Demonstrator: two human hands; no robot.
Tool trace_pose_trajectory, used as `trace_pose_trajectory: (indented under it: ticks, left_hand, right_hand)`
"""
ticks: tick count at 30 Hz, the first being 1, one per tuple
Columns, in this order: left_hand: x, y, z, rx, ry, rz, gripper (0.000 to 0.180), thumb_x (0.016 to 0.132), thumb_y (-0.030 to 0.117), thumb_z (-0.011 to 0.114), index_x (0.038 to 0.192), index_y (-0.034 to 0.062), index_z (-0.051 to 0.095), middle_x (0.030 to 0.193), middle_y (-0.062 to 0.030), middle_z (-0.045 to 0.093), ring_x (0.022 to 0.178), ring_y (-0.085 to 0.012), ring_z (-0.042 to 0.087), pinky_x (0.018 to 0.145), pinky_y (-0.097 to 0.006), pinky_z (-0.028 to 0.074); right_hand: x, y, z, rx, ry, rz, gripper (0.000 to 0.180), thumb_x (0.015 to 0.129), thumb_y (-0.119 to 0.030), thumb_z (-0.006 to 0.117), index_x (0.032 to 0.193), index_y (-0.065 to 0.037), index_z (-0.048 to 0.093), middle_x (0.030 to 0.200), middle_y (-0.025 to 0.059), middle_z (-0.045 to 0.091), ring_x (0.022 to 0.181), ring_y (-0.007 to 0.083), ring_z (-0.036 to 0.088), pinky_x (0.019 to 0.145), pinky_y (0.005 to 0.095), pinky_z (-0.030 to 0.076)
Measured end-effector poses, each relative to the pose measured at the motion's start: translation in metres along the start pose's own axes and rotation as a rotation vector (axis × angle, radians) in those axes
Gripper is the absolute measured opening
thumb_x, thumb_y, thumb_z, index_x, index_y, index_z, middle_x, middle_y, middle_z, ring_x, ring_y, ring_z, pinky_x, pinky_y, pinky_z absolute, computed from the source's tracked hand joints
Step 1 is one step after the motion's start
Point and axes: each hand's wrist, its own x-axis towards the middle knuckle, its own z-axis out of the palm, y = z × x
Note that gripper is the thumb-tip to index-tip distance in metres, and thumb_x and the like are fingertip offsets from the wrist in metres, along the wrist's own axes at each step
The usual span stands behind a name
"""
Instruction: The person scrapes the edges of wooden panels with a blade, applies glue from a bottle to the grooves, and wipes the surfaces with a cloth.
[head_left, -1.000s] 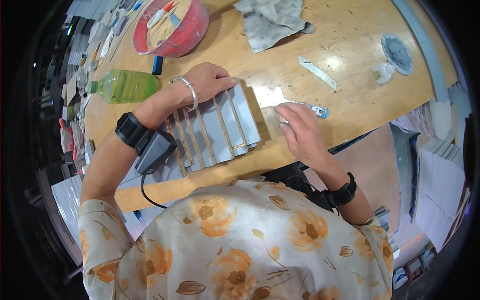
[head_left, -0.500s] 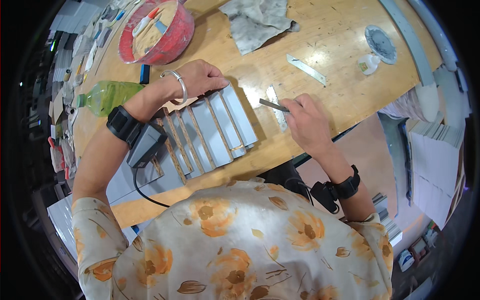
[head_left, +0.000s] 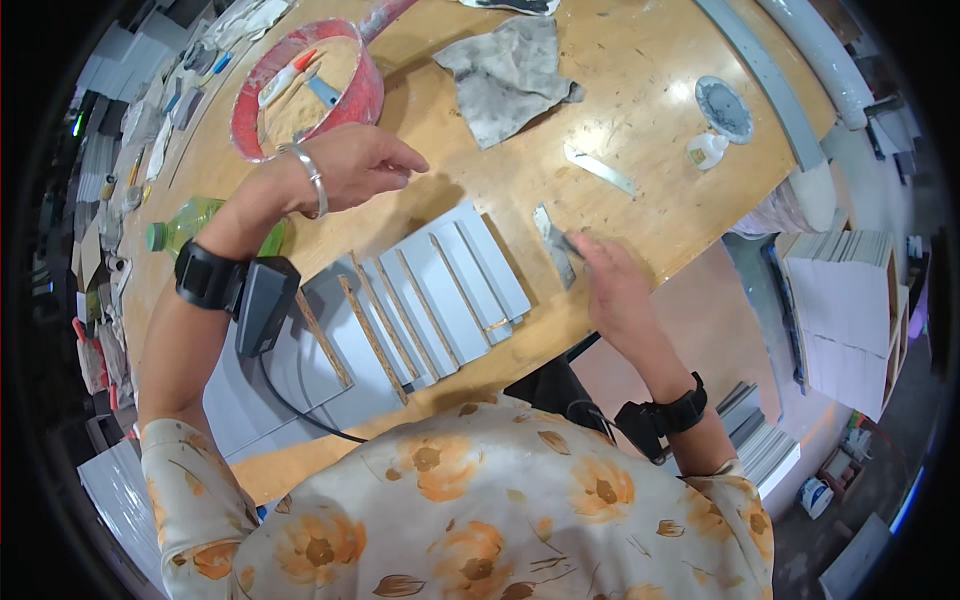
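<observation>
Grey flat panels [head_left: 441, 262] lie overlapped on the table, with several narrow brown-edged strips [head_left: 372, 338] set across them. My left hand [head_left: 350, 165] hovers beyond their far edge, fingers stretched apart, holding nothing. To the right of the panels, my right hand [head_left: 615, 280] pinches one end of a dark grey flat strip [head_left: 560, 246]. That strip lies over or just above a pale metal blade [head_left: 542, 217]; whether they touch is unclear. My right fingertips are partly blurred.
A red bowl [head_left: 375, 100] of tan powder holds a red-tipped tube and a blue scraper. Beside my left forearm lies a green bottle [head_left: 190, 225]. Farther off are a stained cloth [head_left: 505, 80], another blade [head_left: 600, 170], a small white bottle [head_left: 706, 150] and a grey-smeared dish [head_left: 724, 108].
My left hand has come off the panels' far corner and moved left, its fingers spreading. My right hand has brought the dark grey strip down to the pale blade. The whole view has shifted slightly.
</observation>
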Motion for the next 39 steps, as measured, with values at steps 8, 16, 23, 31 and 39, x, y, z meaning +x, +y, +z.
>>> trace_pose_trajectory:
  ticks: [8, 16, 23, 31, 39]
  left_hand:
    - [-0.005, 0.045, 0.034, 0.267, 0.087, 0.185, 0.034, 0.082, 0.016, 0.060, 0.114, 0.0073, 0.056, 0.088, -0.0131, 0.055, 0.080, -0.0309, 0.057, 0.070, -0.039, 0.047]
    - [-0.009, 0.089, 0.069, 0.329, 0.109, -0.086, 0.066, 0.079, 0.043, 0.060, 0.127, -0.0013, 0.047, 0.101, -0.0154, 0.049, 0.096, -0.0304, 0.049, 0.087, -0.040, 0.037]
    - [-0.002, 0.096, 0.073, 0.290, 0.175, -0.162, 0.061, 0.076, 0.039, 0.065, 0.121, -0.0011, 0.052, 0.105, -0.0138, 0.050, 0.099, -0.0298, 0.047, 0.088, -0.039, 0.037]
    - [-0.008, 0.016, -0.012, 0.371, 0.738, -0.278, 0.013, 0.073, 0.011, 0.067, 0.086, 0.0072, 0.069, 0.080, -0.0096, 0.060, 0.080, -0.0275, 0.057, 0.074, -0.036, 0.045]
    - [-0.012, -0.097, -0.040, 0.458, 0.692, -0.540, 0.014, 0.074, 0.018, 0.066, 0.085, 0.0102, 0.070, 0.078, -0.0091, 0.061, 0.081, -0.0267, 0.058, 0.075, -0.036, 0.046]
  right_hand:
    - [0.029, 0.016, 0.000, -0.243, -0.063, -0.153, 0.039, 0.076, 0.001, 0.053, 0.113, -0.012, 0.059, 0.107, 0.0095, 0.054, 0.100, 0.0276, 0.049, 0.088, 0.0396, 0.036]
    - [0.047, 0.057, -0.051, -0.096, -0.014, -0.300, 0.033, 0.074, 0.001, 0.056, 0.106, -0.007, 0.062, 0.104, 0.0099, 0.055, 0.096, 0.0279, 0.051, 0.086, 0.0383, 0.038]
    - [0.031, 0.115, -0.085, 0.006, 0.064, -0.187, 0.031, 0.074, 0.005, 0.057, 0.104, -0.004, 0.061, 0.101, 0.0136, 0.057, 0.094, 0.0296, 0.053, 0.083, 0.0361, 0.042]
    - [0.037, 0.166, -0.095, 0.368, 0.445, 0.342, 0.056, 0.082, 0.003, 0.058, 0.133, -0.002, 0.035, 0.111, 0.0073, 0.048, 0.093, 0.0123, 0.047, 0.080, 0.0260, 0.043]
    - [0.079, 0.154, -0.102, 0.111, 0.412, 0.216, 0.062, 0.074, 0.003, 0.065, 0.131, -0.001, 0.040, 0.117, 0.0116, 0.048, 0.099, 0.0183, 0.051, 0.078, 0.0280, 0.043]
